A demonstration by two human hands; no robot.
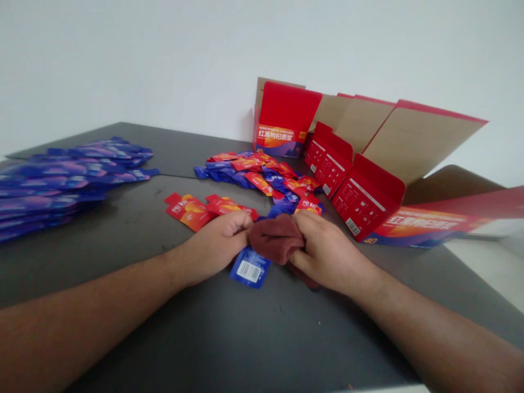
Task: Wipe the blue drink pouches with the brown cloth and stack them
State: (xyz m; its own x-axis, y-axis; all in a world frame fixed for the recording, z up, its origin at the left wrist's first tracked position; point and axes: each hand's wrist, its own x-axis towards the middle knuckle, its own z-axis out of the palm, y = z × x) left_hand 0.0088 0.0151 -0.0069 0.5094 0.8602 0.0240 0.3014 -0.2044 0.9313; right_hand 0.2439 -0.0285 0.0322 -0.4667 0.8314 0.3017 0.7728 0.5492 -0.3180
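Clock positions are read from the hands, 12 being straight away from the person. The fingers of the left hand [224,236] are curled in, thumb on top, pinching the upper part of a blue packet [250,268]; the exact contact is partly hidden. The packet hangs at 6 o'clock of the grip, its white barcode label facing up. The fingers of the right hand [323,245] are clenched around a bunched brown cloth [275,238], which touches the packet's upper right side; a fold of it drops toward 5 o'clock. Two red packets [189,212] lie near the left hand at 11 o'clock. At 12, a loose pile of red and blue packets [249,170] sits on the dark table [213,338]. Red cartons [362,199] with raised flaps run from 12 round to 2 o'clock. Well apart, at 10, blue packets lie in an overlapping stack [77,174].
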